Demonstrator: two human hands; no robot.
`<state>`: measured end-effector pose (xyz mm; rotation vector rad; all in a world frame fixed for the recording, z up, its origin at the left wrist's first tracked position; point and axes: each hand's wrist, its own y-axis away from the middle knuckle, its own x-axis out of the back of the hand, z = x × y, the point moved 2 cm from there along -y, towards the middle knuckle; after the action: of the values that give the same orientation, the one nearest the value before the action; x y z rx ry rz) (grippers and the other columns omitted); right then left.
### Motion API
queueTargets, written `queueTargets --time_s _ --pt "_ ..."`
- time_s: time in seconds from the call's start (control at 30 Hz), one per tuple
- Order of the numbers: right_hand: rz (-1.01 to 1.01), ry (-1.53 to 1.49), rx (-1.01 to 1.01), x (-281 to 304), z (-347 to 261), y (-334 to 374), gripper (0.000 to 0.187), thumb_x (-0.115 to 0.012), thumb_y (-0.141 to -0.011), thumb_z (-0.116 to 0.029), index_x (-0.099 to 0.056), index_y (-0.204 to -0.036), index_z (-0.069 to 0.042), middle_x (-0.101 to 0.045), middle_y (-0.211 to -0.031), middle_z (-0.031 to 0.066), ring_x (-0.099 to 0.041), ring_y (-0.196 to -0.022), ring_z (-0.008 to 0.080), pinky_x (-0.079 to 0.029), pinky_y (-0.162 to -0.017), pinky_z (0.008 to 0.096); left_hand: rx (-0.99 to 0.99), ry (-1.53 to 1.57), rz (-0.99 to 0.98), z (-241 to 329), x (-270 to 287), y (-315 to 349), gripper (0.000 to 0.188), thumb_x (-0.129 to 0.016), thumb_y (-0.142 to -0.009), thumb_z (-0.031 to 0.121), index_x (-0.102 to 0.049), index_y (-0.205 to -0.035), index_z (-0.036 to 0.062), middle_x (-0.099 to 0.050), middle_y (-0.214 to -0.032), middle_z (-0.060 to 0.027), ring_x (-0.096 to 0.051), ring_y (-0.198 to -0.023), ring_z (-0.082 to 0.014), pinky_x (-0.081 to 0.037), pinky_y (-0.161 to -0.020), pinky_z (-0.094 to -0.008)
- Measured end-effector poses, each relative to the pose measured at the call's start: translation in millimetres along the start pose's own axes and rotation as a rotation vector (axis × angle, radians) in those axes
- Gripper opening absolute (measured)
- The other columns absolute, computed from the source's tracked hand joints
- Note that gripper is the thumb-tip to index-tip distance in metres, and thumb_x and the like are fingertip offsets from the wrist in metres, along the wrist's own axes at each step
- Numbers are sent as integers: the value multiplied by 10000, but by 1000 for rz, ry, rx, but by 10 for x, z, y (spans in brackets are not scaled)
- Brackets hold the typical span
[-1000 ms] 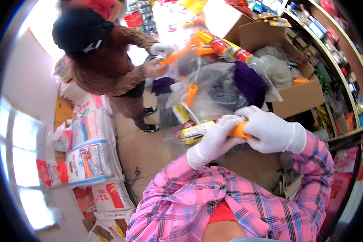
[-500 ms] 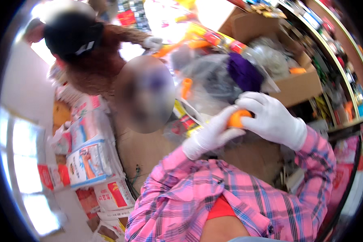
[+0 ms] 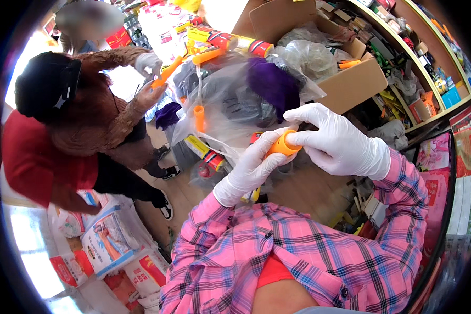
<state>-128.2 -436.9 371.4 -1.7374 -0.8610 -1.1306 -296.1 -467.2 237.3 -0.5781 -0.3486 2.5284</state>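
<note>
Both my hands wear thin white gloves and meet in front of my chest. My left hand [image 3: 254, 166] is closed round a short, hollow orange plastic tube [image 3: 284, 145]. At the tube's wider end, my right hand [image 3: 336, 140] grips it with thumb and fingers. A small pale bit shows between the right fingertips, too small to name. Beyond my hands lies a large clear plastic bag [image 3: 230, 107] with dark contents. A longer orange tube [image 3: 199, 119] rests on that bag, and a yellow and red cylinder [image 3: 204, 152] lies beside it.
A purple cloth [image 3: 273, 86] tops the pile. Behind it stands an open cardboard box [image 3: 353, 86] of plastic bags, near crowded shelves [image 3: 429, 78]. At the left, a co-worker in brown [image 3: 97, 118] holds an orange piece; a person in red [image 3: 47, 154] stands close by. Stacked packages [image 3: 112, 235] line the left.
The view has shifted and sharpened. The orange tube has turned in my hands, so its open end now shows. The person in red has come into view, and the co-worker's orange piece is visible.
</note>
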Motion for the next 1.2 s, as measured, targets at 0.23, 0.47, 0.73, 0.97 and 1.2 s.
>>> queueTargets --time_s 0.23,0.47,0.73,0.97,1.2 --pt "15 -203 -214 295 -27 205 279 -635 -771 -26 -629 -1050 -45 -542 -1197 203 -566 -1043 356 -459 -913 402 -101 -57 34 -309 -153 -189 480 -610 -894 22 -399 -1324 -1 -485 -1322 -130 -488 -1200 -215 -386 -1021 -325" --pt "-69 187 -220 339 -115 337 447 -725 -759 -282 -578 -1071 1 -492 -1237 210 -511 -1107 383 -442 -934 428 -193 -224 91 -367 -309 -389 498 -667 -849 30 -458 -1300 6 -525 -1265 -138 -526 -1130 -241 -411 -978 -336" --pt "-153 100 -315 208 -46 511 477 -728 -752 -267 -552 -1061 50 -443 -1273 282 -436 -1189 438 -379 -1012 462 -250 -361 92 -476 -418 -482 530 -675 -814 -66 -449 -1286 17 -515 -1274 -107 -512 -1169 -183 -405 -1001 -307" --pt "-105 -188 -434 -23 171 647 419 -740 -786 -224 -550 -1067 22 -381 -1374 262 -384 -1275 398 -318 -1057 427 -323 -423 159 -510 -458 -551 542 -740 -758 8 -506 -1246 38 -561 -1106 -112 -560 -1018 -241 -447 -879 -331" --pt "-83 -335 -541 -46 157 577 350 -693 -807 -231 -571 -1016 21 -440 -1323 237 -424 -1241 375 -337 -1050 427 -365 -428 206 -562 -425 -556 554 -770 -734 52 -531 -1233 46 -576 -1056 -117 -570 -972 -272 -457 -836 -344"
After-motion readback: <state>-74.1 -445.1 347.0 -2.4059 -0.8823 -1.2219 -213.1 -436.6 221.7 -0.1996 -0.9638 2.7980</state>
